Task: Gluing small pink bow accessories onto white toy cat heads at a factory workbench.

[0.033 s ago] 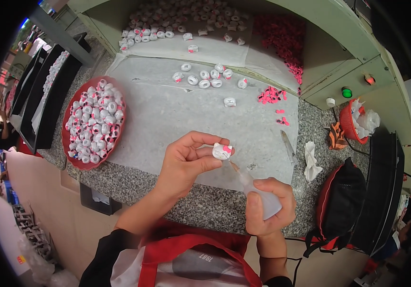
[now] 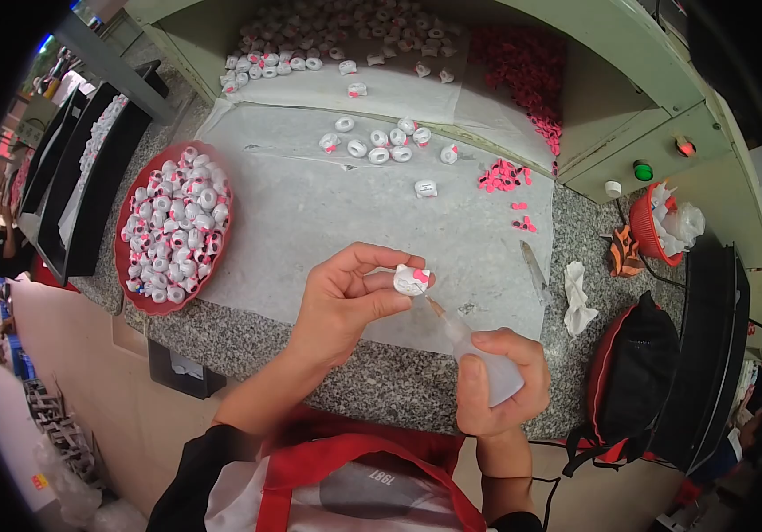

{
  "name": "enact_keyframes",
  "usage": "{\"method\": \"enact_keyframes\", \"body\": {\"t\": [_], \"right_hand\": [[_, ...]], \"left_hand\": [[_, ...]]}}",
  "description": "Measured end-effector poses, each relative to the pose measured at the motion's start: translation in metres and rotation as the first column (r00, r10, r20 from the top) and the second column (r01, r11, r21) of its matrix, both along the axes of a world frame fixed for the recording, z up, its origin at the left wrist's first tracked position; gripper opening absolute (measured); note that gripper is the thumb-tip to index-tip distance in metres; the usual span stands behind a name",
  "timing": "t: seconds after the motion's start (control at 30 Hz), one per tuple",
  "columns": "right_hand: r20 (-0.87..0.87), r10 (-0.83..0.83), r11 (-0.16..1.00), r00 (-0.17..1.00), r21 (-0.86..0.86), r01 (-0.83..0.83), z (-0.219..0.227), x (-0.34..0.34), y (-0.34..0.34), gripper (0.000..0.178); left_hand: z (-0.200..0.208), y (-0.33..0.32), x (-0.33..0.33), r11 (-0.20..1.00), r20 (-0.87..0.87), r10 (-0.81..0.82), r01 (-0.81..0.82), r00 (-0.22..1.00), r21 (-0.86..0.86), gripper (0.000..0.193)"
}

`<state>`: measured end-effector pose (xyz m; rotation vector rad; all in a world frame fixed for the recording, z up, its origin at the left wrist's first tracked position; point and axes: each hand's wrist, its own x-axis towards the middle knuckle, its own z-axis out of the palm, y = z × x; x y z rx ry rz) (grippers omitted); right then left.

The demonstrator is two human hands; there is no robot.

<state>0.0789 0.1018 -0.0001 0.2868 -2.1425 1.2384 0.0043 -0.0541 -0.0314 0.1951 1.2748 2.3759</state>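
Between the thumb and fingers of my left hand (image 2: 335,306) is a small white cat-head piece (image 2: 405,280) with a pink bow on it. My right hand (image 2: 523,386) is wrapped round a translucent squeeze bottle (image 2: 502,381) with a fine needle tip. That tip points up and left, at or very near the cat head beside its bow; whether it touches, I cannot tell. Beyond my hands, several white cat heads (image 2: 379,154) lie on the white sheet (image 2: 283,204). A small heap of pink bows (image 2: 503,177) sits to their right.
A red scalloped tray (image 2: 152,308) full of cat heads stands at left. To the right lie a knife-like blade (image 2: 534,266), crumpled tissue (image 2: 576,297), a red basket (image 2: 645,222) and a black bag (image 2: 634,372). A green-grey cabinet (image 2: 612,168) with more pieces borders the far side.
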Motion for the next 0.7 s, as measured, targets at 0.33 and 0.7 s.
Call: {"method": "enact_keyframes", "body": {"t": [0.33,0.7], "right_hand": [[0.084,-0.01,1.0,0.996,0.008,0.01,0.0076,0.0007,0.0036,0.021],[0.186,-0.03,0.984,0.982,-0.165,0.062,0.003,0.0043,-0.002,0.016]], "left_hand": [[-0.0018,-0.0001,-0.0016,0.999,-0.005,0.033,-0.033,0.999,-0.04,0.034],[-0.0009,0.001,0.0001,0.999,0.009,-0.009,0.01,1.0,-0.053,0.034]]}}
